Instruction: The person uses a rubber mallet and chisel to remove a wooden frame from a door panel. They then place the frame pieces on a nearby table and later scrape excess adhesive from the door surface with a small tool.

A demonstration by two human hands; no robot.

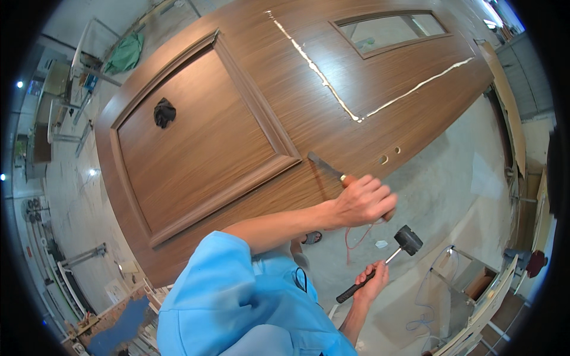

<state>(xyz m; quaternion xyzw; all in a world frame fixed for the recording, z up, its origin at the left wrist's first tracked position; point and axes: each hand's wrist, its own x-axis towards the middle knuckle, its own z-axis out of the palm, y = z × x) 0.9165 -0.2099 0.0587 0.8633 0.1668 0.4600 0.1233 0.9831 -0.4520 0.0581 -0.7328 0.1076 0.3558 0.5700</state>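
Note:
A large brown wood-grain door panel (332, 95) lies in front of me. Its left part carries a raised rectangular moulding frame (258, 113). My left hand (365, 202) is closed around the handle of a chisel (325, 166), whose flat grey blade points toward the moulding's near right corner. The blade tip is over the door beside that corner; whether it touches the surface I cannot tell. Lower down, my right hand (371, 282) grips the black handle of a rubber mallet (408, 240), its dark head held up and away from the door.
A white bead of glue (320, 74) runs in a V across the door's right part, beside a framed rectangular opening (389, 32). A crumpled black cloth (164, 113) lies inside the moulding. Two small holes sit near the door's edge. Right stands a wooden-sided frame (475, 320) with a thin hose.

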